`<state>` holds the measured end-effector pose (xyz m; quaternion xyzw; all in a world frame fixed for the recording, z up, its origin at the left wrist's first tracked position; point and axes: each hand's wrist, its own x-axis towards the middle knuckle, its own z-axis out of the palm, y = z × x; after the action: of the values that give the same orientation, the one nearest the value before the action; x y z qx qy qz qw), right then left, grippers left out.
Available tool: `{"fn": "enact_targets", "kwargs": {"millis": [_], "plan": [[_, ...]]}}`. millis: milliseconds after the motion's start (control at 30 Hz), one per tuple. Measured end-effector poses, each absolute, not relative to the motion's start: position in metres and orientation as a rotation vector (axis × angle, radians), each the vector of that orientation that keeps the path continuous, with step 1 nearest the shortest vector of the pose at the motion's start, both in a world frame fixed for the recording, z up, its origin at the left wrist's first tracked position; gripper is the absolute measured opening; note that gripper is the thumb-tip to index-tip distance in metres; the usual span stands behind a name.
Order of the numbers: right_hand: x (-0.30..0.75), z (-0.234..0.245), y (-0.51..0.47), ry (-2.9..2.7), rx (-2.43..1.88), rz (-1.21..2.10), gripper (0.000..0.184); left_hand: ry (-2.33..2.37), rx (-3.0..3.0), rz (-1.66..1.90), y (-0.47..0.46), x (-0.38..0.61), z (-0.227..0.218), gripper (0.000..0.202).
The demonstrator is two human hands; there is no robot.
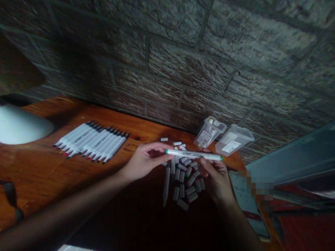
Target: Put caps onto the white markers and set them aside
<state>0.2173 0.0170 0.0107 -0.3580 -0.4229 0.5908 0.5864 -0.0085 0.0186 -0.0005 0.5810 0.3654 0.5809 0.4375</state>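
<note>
1. Far left on the worktop (pixel 34 174), we see a row of white markers (pixel 91 141), nibs towards the near side.
2. Our left hand (pixel 143 160) pinches the left end of the green-ended marker (pixel 187 154).
3. That marker is held above the loose caps (pixel 182 176), directly between our hands; its long axis runs left to right from one hand to the other, right end slightly nearer.
4. Our right hand (pixel 216 176) grips it towards the right end, thumb closer to mid-barrel than our left fingers; neither hand is away from it.
5. Far right stand two clear containers (pixel 232 141).
</note>
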Motion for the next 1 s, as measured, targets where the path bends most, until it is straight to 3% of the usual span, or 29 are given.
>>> {"fn": "enact_targets", "kwargs": {"millis": [233,333,433,633,800,1000], "plan": [[0.222,0.021,0.018,-1.017,-0.824,1.212,0.023,0.900,1.457,1.411,0.021,-0.007,-0.005,0.028],[0.241,0.048,0.026,-0.920,-0.765,0.933,0.023,0.984,1.506,1.352,0.022,-0.009,-0.006,0.026],[0.266,0.088,0.047,-0.946,-0.800,0.562,0.024,1.112,1.529,1.322,0.020,-0.011,-0.004,0.049],[0.287,0.151,0.109,-1.656,-1.387,0.093,0.030,1.117,1.512,1.336,0.015,-0.011,-0.001,0.061],[0.273,0.134,0.126,-1.924,-1.641,0.008,0.019,1.016,1.571,1.394,0.013,-0.011,0.003,0.060],[0.259,0.117,0.108,-1.997,-1.743,-0.065,0.032,1.041,1.614,1.465,0.014,-0.013,0.007,0.058]]}}
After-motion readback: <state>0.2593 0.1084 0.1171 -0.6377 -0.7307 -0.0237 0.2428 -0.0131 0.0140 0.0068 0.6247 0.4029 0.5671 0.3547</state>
